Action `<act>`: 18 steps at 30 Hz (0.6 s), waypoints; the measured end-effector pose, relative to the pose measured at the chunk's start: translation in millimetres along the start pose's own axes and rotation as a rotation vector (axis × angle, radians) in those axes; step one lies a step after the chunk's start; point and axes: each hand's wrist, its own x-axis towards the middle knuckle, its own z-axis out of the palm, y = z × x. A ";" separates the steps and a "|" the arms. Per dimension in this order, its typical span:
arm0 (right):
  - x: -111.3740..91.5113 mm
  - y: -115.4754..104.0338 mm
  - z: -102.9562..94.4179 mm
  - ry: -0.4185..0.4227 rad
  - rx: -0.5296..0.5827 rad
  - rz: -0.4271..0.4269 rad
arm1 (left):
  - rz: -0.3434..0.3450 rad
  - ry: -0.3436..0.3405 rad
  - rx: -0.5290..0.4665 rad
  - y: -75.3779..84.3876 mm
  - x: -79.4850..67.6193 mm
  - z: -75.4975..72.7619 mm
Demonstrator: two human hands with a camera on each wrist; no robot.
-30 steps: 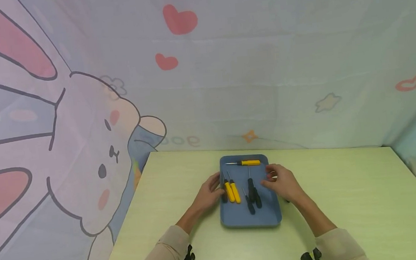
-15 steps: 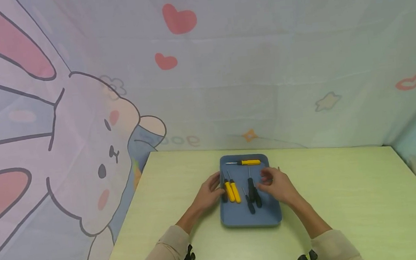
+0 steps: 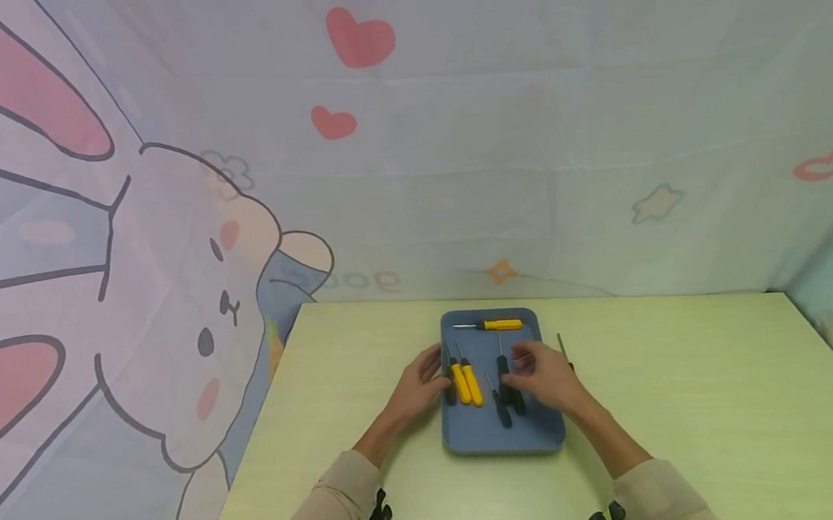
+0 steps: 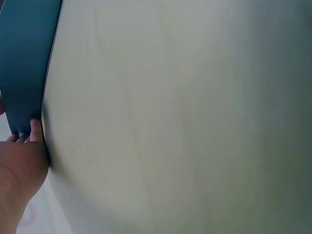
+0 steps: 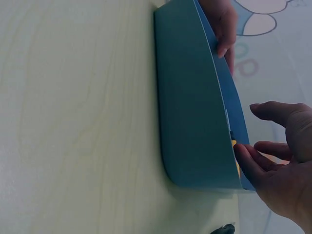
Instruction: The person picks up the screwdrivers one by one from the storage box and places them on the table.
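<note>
A blue tray holds several screwdrivers. At its left wall my left hand grips the rim, thumb over the edge and fingers along the outside. My right hand hovers over the tray's right side, thumb and fingers apart, holding nothing. Its fingertips are close over a black screwdriver, with a second black screwdriver nearby. Two yellow screwdrivers lie side by side on the left, near a dark handle along the wall. Another yellow screwdriver lies crosswise at the far end.
On the pale table, just right of the tray, a thin metal shaft shows, its lower part hidden behind my right hand. A printed cloth backdrop rises behind the table.
My right hand has moved leftward from the tray's right rim to over the black screwdrivers, uncovering the metal shaft on the table. The left hand and the tray have stayed put.
</note>
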 end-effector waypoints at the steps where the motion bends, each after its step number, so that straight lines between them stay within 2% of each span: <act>1: 0.1 0.0 1.2 0.002 0.000 0.010 | -0.001 -0.001 -0.002 0.0 0.2 0.0; 5: 1.5 2.8 6.2 0.001 -0.003 0.037 | 0.000 -0.008 -0.010 -0.8 0.6 -0.3; 18: 6.5 2.6 18.0 0.019 -0.047 0.038 | -0.002 0.006 0.004 -2.4 0.1 0.5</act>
